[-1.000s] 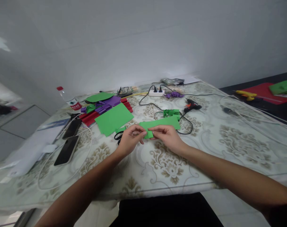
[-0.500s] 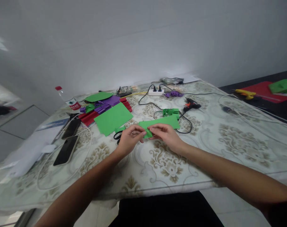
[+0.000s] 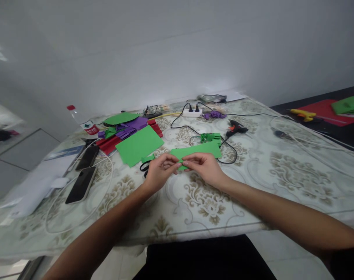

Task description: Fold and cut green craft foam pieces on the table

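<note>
My left hand (image 3: 161,170) and my right hand (image 3: 204,168) meet at the near edge of a green foam or paper strip (image 3: 204,149). Both pinch a small green piece at that edge between thumb and fingers; most of it is hidden by the fingertips. Behind the hands the strip lies on the patterned tablecloth (image 3: 207,202). Black-handled scissors (image 3: 144,166) lie beside my left hand, partly covered. Just past the strip sits a fringed green piece (image 3: 211,138).
Green sheets (image 3: 140,146) lie left, near purple cut pieces (image 3: 130,128) and red strips (image 3: 108,145). A black glue gun (image 3: 236,128) and power strip (image 3: 192,113) are at the back. Phones (image 3: 81,185), a bottle (image 3: 89,127) and cables lie left; a yellow glue gun (image 3: 303,115) rests right.
My fingertips have drawn slightly closer together on the green piece, and the right fingers have shifted a little left. Everything else stays in place.
</note>
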The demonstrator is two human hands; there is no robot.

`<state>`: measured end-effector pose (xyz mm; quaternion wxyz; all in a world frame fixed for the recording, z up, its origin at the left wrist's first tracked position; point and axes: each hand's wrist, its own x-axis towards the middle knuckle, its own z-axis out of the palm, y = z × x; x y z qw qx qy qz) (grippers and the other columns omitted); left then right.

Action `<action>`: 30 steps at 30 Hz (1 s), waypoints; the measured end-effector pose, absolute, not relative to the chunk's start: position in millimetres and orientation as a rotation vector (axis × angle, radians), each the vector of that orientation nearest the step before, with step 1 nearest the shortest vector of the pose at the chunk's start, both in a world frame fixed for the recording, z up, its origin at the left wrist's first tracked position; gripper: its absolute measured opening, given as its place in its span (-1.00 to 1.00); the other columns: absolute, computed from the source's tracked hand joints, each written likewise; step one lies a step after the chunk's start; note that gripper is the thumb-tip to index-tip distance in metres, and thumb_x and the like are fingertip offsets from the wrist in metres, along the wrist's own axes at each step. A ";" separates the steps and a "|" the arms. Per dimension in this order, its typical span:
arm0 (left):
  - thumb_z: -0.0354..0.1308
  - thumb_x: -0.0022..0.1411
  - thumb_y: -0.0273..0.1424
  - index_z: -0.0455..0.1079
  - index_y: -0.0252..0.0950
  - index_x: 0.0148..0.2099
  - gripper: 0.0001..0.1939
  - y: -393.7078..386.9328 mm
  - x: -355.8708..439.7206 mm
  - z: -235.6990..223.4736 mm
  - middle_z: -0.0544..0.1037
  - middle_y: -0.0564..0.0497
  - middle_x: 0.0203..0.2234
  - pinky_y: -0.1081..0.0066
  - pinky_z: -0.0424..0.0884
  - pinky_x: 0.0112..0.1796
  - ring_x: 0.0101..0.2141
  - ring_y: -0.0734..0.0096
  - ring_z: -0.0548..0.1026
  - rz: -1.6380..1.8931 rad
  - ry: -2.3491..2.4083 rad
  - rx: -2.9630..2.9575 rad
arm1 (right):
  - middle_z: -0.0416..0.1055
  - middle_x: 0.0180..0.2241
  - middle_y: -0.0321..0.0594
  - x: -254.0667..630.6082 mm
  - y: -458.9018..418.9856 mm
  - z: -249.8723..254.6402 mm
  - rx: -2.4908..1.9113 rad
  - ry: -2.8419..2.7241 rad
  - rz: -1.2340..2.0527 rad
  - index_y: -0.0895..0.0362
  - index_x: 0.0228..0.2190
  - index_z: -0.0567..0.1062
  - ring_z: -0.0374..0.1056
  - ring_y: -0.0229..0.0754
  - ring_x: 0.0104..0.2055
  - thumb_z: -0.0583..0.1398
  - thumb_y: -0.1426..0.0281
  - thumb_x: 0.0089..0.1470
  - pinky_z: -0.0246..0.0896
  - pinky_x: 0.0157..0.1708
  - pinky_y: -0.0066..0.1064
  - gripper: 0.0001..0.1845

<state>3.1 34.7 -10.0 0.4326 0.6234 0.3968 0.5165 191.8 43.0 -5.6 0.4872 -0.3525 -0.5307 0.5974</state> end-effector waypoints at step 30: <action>0.34 0.18 -0.29 0.51 -0.28 -0.25 -0.83 33.2 -1.6 -14.3 0.59 0.01 -0.42 0.42 0.58 -0.38 -0.44 0.40 0.59 1.284 1.040 1.777 | 0.62 -0.39 -0.23 193.9 43.7 0.2 -0.873 -1.284 1.595 0.14 -0.39 0.68 0.51 -0.21 -0.35 0.45 0.17 -0.16 0.51 -0.20 -0.30 -0.67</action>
